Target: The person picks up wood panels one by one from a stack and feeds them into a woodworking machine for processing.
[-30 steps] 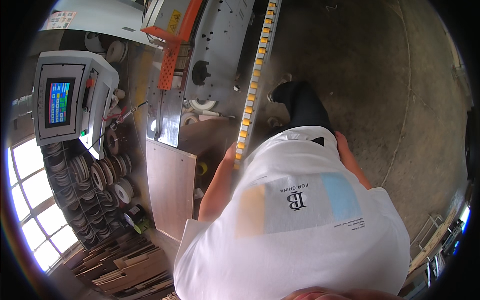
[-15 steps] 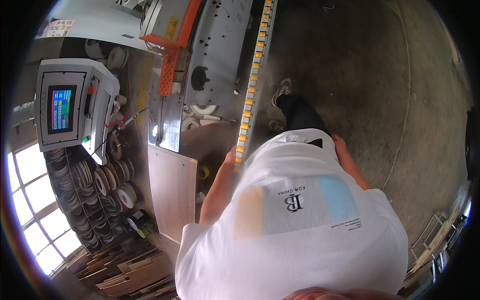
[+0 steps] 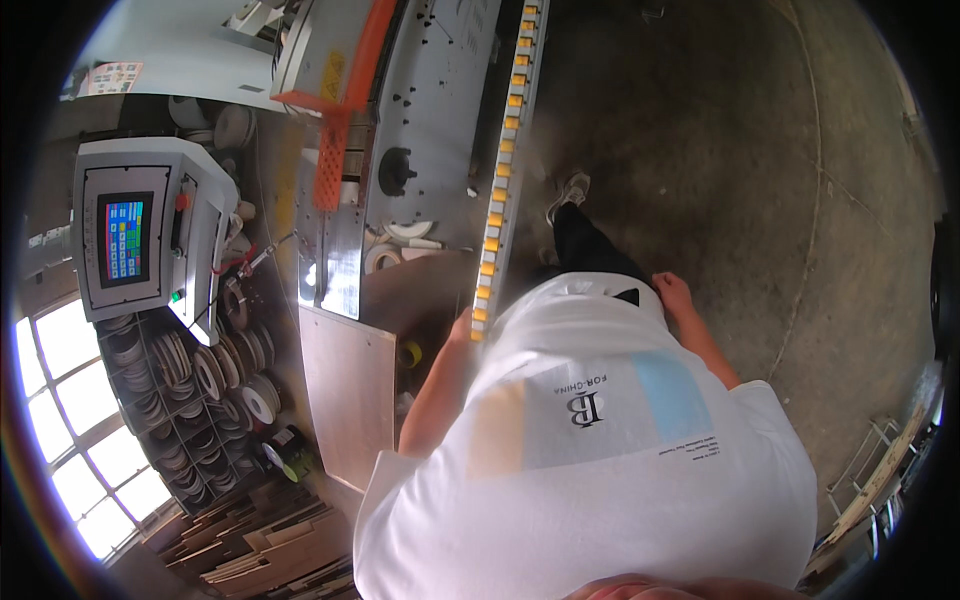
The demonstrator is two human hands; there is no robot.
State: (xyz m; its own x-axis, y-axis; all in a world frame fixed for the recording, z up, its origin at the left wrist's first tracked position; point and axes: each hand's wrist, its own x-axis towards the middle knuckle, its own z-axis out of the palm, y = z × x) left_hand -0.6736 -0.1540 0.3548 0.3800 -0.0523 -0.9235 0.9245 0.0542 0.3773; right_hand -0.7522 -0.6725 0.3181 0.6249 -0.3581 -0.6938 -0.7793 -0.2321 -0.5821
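Observation:
My left hand (image 3: pixel 462 326) is at my left side, right by the near end of a long rail with yellow rollers (image 3: pixel 495 218). The rail and my shirt hide its fingers, so whether it touches the rail does not show. At my right hip, beside the hem of my white T-shirt (image 3: pixel 590 500), hangs my right hand (image 3: pixel 674 291). Its fingers look curled in, and no object shows in them. Left of the rail runs a grey machine bed (image 3: pixel 430 110) with an orange perforated guard (image 3: pixel 330 165).
A control panel (image 3: pixel 125 238) with a lit screen stands at the left. Below it, a rack (image 3: pixel 185 410) holds several rolls of edge banding. A wooden panel (image 3: pixel 348 390) is left of my arm; stacked boards (image 3: pixel 270 545) lie lower left. Concrete floor (image 3: pixel 720 150) spreads to the right.
The machine, panel and rack have shifted slightly downward in view. My right hand has come out further from behind the shirt, and my front foot has moved a little.

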